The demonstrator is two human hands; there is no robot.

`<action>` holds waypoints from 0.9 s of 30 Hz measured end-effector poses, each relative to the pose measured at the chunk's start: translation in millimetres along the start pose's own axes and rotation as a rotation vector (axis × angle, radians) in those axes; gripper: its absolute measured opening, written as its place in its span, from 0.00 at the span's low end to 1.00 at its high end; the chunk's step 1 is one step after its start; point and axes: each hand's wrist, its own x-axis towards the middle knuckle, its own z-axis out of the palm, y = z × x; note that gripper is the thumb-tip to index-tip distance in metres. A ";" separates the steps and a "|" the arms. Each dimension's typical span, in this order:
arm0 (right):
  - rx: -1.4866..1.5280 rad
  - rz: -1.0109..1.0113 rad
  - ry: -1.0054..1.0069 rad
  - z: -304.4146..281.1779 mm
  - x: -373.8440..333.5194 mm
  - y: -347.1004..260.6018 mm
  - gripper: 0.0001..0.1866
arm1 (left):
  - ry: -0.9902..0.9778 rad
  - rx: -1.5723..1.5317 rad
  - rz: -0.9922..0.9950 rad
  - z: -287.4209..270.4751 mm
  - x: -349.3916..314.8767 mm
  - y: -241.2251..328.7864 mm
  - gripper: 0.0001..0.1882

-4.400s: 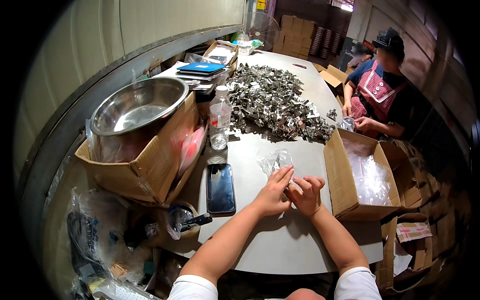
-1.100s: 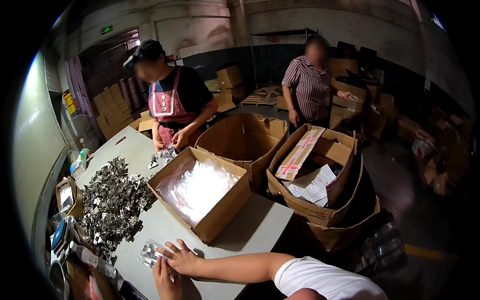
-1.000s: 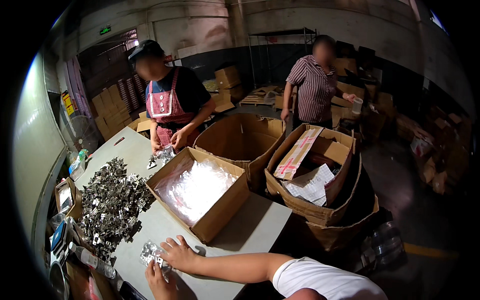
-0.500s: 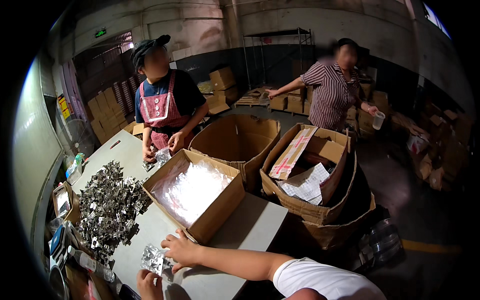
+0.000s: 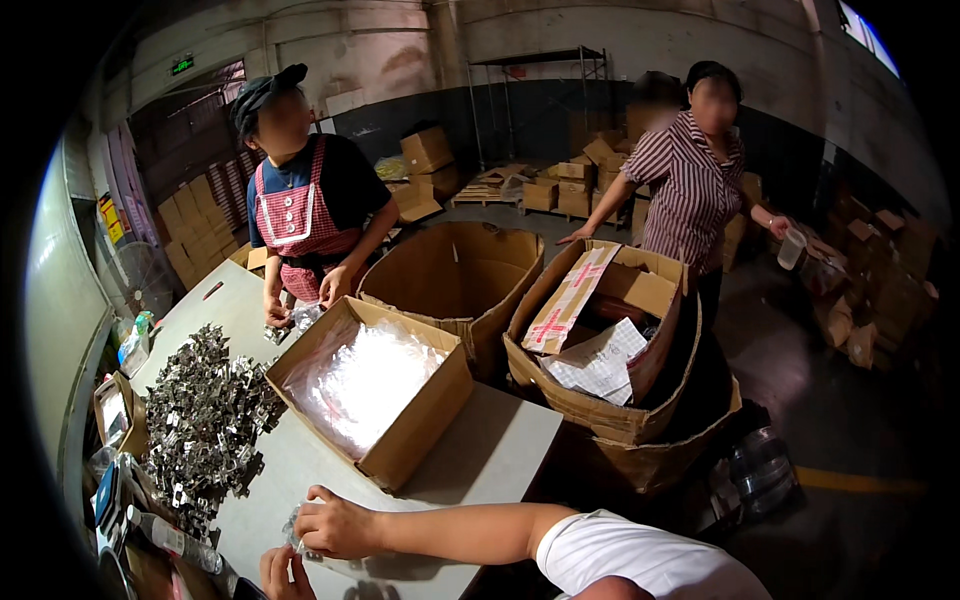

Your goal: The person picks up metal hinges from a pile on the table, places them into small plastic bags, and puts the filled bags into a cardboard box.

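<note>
Right hand [image 5: 337, 526] curls over a clear bag [image 5: 291, 524] toward the table's [image 5: 505, 425] near edge, left hand [image 5: 285, 574] close by; I cannot tell either grip. Slack fingers could drop it.

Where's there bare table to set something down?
Bare table lies between the carton, right forearm and right edge; a narrower strip separates carton from metal pile. Crowded: left side by the bottle, and around the right hand.

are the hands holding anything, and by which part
A clear plastic bag lies partly under the right hand, beside the left hand; whether either grips it, and where, cannot be told.
</note>
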 end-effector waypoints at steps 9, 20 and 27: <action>0.030 -0.066 0.141 -16.3 9.9 -12.4 0.06 | 0.247 -0.042 0.041 15.4 -5.4 8.2 0.07; -0.194 -0.047 0.254 -4.9 7.5 -28.7 0.05 | 0.202 -0.026 -0.065 15.8 -17.4 -5.7 0.12; -0.267 0.020 0.291 3.9 2.9 -35.9 0.12 | 0.232 -0.040 -0.079 21.0 -20.7 -4.3 0.12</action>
